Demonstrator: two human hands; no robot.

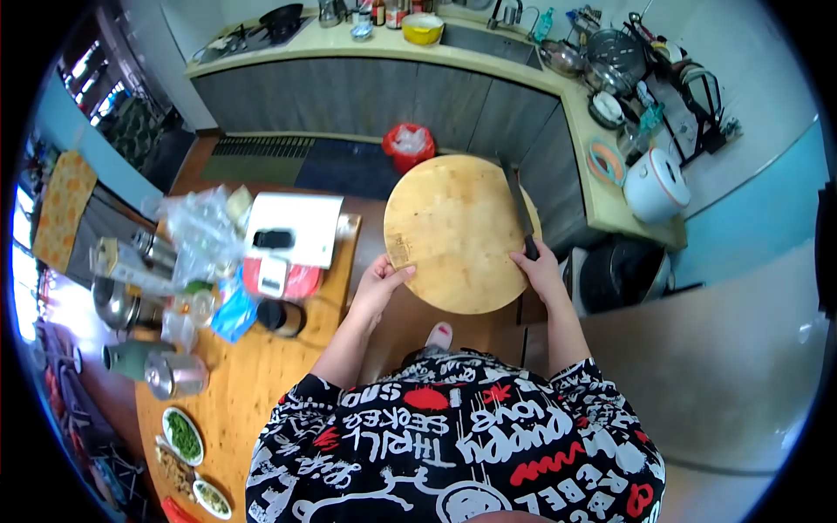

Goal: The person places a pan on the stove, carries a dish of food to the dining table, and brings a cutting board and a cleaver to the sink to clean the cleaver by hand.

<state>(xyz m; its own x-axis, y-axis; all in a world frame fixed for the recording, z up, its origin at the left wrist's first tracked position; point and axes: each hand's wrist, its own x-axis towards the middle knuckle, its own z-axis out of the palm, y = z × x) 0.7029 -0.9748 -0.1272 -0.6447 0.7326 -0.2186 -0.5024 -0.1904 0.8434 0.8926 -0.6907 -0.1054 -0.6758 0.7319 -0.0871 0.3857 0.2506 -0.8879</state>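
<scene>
A round wooden cutting board [458, 231] is held out in front of my body, above the floor. My left hand [377, 288] grips its lower left rim, thumb on the top face. At the lower right rim, my right hand [544, 272] is closed on the board and on the black handle of a kitchen knife [518, 202]. The knife's dark blade lies along the board's right edge, pointing away from me. The fingers under the board are hidden.
Left of me stands a wooden table [253, 375] with plastic bags, jars, a white box and small dishes [182, 436] of chopped food. Ahead, a counter [349, 57] holds a yellow pot [423, 29] and a rice cooker [656, 186]. A red bin [408, 148] is on the floor.
</scene>
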